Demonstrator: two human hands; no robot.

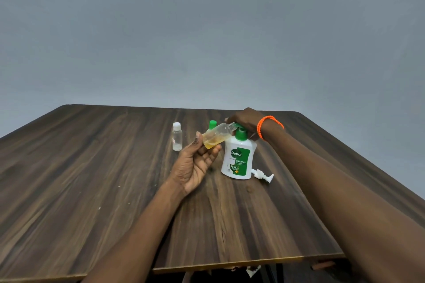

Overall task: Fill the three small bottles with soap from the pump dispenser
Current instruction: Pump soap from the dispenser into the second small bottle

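Fingers (pixel 208 153) round tilted bottle (pixel 217 136); capped bottle (pixel 177 136) beside.

Tilted clear bottle (pixel 216 136), holding some amber soap, is meeting the nozzle of the upright white-and-green Dettol dispenser (pixel 238 158); white-capped bottle (pixel 177 136) is standing left; green-capped bottle (pixel 212 123) is standing behind
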